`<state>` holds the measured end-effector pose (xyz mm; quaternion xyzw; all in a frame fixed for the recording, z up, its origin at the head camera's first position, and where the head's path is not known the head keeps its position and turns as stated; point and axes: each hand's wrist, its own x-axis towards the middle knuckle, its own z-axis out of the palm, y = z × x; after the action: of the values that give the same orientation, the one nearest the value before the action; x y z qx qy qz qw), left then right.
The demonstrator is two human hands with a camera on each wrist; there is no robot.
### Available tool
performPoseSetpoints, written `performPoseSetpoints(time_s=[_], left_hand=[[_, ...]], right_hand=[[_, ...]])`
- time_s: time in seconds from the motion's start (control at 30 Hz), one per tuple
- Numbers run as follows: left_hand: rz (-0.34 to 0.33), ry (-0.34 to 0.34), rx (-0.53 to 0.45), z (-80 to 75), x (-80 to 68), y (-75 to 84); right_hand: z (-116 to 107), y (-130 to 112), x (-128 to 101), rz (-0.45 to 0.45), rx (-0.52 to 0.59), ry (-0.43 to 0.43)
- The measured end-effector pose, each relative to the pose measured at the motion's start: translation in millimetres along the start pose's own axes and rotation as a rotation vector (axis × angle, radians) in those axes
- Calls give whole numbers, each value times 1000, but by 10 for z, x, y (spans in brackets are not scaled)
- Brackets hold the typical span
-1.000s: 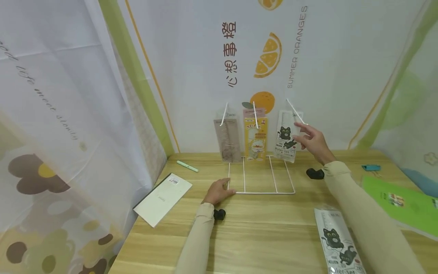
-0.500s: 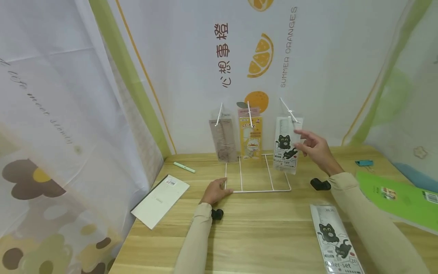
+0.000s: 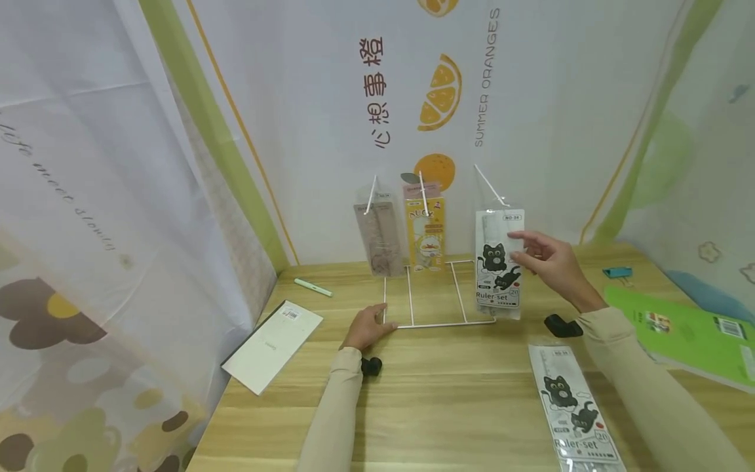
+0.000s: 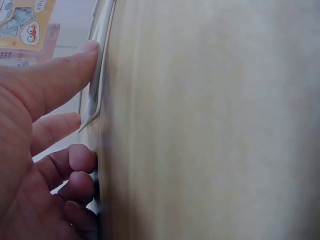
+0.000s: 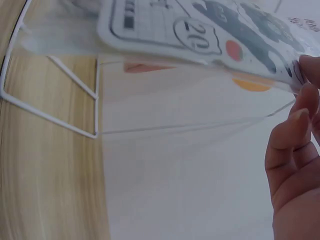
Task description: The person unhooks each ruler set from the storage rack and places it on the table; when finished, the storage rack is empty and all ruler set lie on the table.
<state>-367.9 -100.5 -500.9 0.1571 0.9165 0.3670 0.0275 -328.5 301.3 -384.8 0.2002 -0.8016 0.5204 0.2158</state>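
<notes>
My right hand [image 3: 551, 262] pinches the right edge of a clear-sleeved ruler set [image 3: 489, 226] with black cats on it. The package hangs upright at the tip of the white rack's right hook [image 3: 489, 182]; whether its hole is still on the hook I cannot tell. With thumb and forefinger my left hand [image 3: 367, 328] holds the front-left corner of the wire rack [image 3: 442, 324], as the left wrist view shows on the wire [image 4: 103, 45]. A brownish package [image 3: 380, 236] hangs on the left hook, and a yellow duck package [image 3: 426, 229] on the middle one, with a pinkish one behind.
A second cat ruler set [image 3: 572, 406] lies at the front right. Beyond it are a green book [image 3: 678, 334] and a teal binder clip [image 3: 617, 272]. Leftward lie a pale green pen [image 3: 313, 287] and a white notebook [image 3: 274, 347]. A printed curtain [image 3: 318, 131] hangs behind.
The right hand has drawn the cat ruler set forward and down along the right hook to its tip. My left hand stays on the rack corner. The head view has shifted slightly.
</notes>
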Motion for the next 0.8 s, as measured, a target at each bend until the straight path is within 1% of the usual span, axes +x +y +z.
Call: performPoseSetpoints(time_s=[0.13, 0.33, 0.47, 0.57, 0.67, 0.8], left_hand=[[-12, -7, -6, -2, -7, -3], [-7, -2, 11, 1, 25, -16], [-7, -5, 11, 3, 38, -22], [-6, -8, 11, 0, 34, -15], [-9, -6, 16, -5, 24, 2], [-4, -1, 19, -15, 11, 19]], right_hand=[[-30, -96, -67, -34, 7, 10], [-73, -289, -159, -35, 40, 31], [-92, -427, -256, -38, 46, 14], [-90, -506, -389, 22, 50, -21], [-53, -520, -568, 149, 96, -90], [61, -407, -822, 326, 161, -186]])
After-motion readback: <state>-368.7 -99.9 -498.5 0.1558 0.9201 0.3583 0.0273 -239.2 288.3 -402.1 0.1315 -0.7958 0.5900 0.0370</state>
